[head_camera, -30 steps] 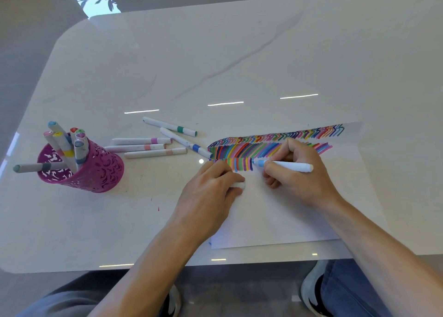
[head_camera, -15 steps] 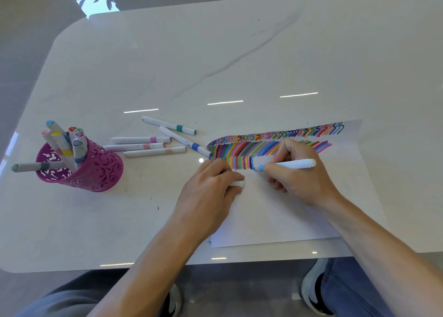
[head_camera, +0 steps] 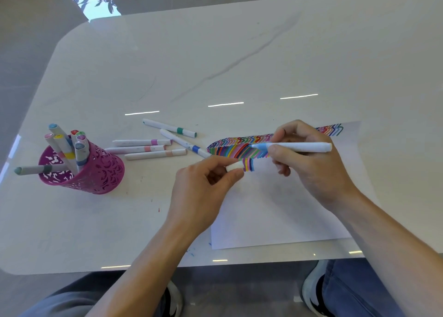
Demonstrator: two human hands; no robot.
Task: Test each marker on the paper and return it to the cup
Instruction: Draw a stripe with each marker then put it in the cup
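Likely a home: glossy marble-look table (head_camera: 239,60) on a polished grey floor (head_camera: 28,52).

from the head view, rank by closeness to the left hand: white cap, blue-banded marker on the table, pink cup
1. white cap: pinched in the left hand itself.
2. blue-banded marker: lying just beyond it.
3. pink cup: farthest, off to the left.

Now, marker (head_camera: 297,147) off paper (head_camera: 275,208), cap (head_camera: 236,166) up near its tip.
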